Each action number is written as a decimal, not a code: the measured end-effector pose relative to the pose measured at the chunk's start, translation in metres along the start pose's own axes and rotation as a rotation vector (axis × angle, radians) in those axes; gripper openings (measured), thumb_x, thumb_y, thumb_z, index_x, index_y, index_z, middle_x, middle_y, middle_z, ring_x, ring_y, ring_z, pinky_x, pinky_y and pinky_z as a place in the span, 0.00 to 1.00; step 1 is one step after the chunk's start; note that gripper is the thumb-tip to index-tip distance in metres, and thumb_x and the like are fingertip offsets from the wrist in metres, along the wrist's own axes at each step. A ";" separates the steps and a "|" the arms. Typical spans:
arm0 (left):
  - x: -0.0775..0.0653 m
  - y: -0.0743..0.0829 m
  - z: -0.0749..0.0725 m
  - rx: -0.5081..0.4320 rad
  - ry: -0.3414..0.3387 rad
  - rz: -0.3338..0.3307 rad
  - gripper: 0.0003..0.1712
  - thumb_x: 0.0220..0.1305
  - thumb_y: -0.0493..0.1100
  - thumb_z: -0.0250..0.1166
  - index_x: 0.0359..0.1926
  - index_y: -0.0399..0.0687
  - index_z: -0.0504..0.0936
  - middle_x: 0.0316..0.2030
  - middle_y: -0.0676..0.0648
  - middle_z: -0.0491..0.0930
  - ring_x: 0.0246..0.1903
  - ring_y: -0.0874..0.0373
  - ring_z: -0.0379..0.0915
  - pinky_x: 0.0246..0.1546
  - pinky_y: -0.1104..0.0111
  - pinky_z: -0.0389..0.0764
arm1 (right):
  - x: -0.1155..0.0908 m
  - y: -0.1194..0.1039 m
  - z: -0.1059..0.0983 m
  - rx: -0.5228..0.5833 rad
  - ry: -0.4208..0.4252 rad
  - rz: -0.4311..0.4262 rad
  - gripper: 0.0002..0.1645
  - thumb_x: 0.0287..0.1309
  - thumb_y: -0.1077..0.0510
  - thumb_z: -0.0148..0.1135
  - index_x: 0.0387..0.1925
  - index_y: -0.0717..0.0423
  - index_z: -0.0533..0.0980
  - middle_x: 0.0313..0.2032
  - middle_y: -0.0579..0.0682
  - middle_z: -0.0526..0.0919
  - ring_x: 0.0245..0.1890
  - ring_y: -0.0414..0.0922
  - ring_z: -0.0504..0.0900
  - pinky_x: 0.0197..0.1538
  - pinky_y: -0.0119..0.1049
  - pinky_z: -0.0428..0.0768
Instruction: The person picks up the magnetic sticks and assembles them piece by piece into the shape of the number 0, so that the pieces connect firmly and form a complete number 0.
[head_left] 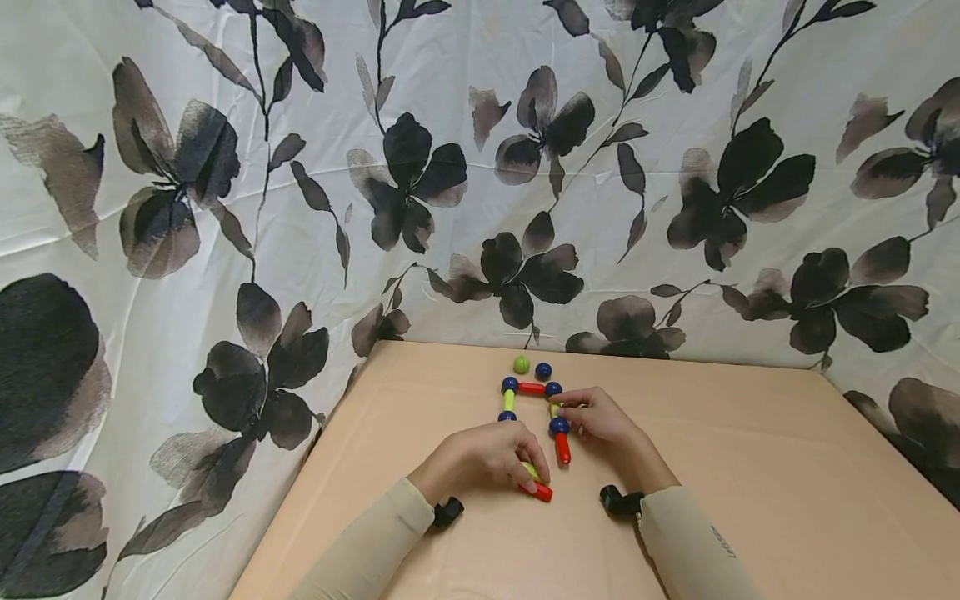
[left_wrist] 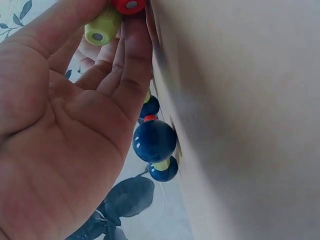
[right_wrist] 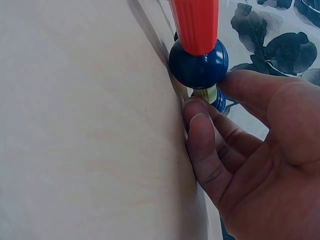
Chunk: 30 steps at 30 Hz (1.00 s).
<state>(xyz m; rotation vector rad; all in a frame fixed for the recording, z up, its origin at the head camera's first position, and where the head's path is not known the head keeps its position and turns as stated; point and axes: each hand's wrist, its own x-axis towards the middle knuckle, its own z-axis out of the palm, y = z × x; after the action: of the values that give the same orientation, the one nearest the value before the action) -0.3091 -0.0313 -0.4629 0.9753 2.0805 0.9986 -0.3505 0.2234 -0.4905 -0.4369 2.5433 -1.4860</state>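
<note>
On the table lies a frame of magnetic rods and blue balls. Its red crossbar rod (head_left: 532,389) joins two blue balls, with a yellow-green rod (head_left: 509,401) down the left side ending in another blue ball (head_left: 507,416). My right hand (head_left: 603,418) pinches the right side's yellow-green rod (right_wrist: 206,93), just beyond the near blue ball (right_wrist: 199,65). From that ball a red rod (head_left: 563,450) points toward me. Nearer to me, my left hand (head_left: 491,457) holds a loose yellow-green rod (left_wrist: 102,30) and a red rod (head_left: 542,492) side by side, their metal ends showing.
A green ball (head_left: 521,364) and a loose blue ball (head_left: 543,371) sit beyond the frame, near the table's far edge. Behind the tan table (head_left: 750,467) hangs a white cloth (head_left: 465,50) with dark flowers. Each wrist wears a black camera.
</note>
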 end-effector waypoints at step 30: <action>0.001 -0.006 -0.015 -0.044 0.319 0.113 0.07 0.63 0.41 0.76 0.39 0.53 0.86 0.38 0.55 0.86 0.39 0.60 0.83 0.51 0.66 0.80 | 0.001 0.002 0.001 0.009 0.009 0.012 0.18 0.71 0.63 0.62 0.59 0.61 0.83 0.33 0.51 0.80 0.24 0.47 0.74 0.26 0.32 0.77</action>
<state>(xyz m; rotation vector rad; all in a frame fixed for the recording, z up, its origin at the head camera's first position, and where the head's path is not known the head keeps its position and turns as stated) -0.3231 -0.0385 -0.4605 0.9715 2.2667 1.3262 -0.3520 0.2232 -0.4931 -0.4139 2.5406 -1.4985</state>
